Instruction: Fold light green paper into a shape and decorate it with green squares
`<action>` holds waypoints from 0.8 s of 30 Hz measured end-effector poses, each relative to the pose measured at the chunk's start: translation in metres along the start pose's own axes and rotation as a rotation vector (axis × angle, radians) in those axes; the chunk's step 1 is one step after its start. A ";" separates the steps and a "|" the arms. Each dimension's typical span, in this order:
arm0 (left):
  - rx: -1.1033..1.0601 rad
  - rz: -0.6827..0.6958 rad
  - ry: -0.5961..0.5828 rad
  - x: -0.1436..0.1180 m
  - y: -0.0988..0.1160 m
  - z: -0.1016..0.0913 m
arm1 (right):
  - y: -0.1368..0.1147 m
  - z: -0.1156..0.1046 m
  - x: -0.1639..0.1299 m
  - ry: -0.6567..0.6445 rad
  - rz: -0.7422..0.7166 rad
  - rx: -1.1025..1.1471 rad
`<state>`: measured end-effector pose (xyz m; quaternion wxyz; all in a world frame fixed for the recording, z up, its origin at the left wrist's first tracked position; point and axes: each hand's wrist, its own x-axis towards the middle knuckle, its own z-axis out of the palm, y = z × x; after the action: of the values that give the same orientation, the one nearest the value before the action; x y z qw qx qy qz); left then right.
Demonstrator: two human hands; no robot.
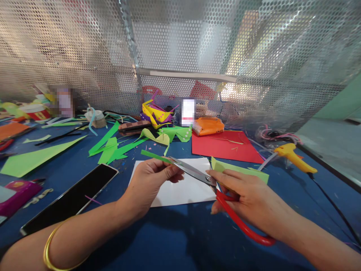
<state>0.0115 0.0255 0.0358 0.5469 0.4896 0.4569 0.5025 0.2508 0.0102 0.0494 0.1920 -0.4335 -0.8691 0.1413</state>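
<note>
My left hand [153, 178] pinches a narrow green paper strip [154, 155] that sticks out to the left above the fingers. In my right hand [245, 188] is a pair of scissors [194, 172] with red handles and steel blades. The blades point left, and their tips reach the strip at my left fingertips; whether they are parted there I cannot tell. Beneath both hands lies a white sheet of paper [169, 194]. A light green paper piece [242, 169] lies just behind my right hand, and part of it is hidden by the fingers.
A black-faced phone [73, 195] lies left of my forearm. Red paper [225, 146] and an orange packet [210, 126] are behind the sheet. A yellow glue gun [296, 156] with its cord lies right. Green scraps [109, 148] spread at left; a perforated metal panel [180, 41] borders the back.
</note>
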 end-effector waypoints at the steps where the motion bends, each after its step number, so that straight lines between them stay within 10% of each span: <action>1: -0.006 -0.009 -0.001 0.000 0.000 0.000 | 0.000 0.000 0.000 0.004 -0.003 -0.006; 24: -0.100 -0.068 -0.052 -0.002 0.003 -0.001 | 0.007 0.003 0.006 0.139 0.217 0.189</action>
<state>0.0103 0.0234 0.0390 0.5989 0.4589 0.4333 0.4929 0.2514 0.0185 0.0453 0.2753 -0.5136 -0.7846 0.2118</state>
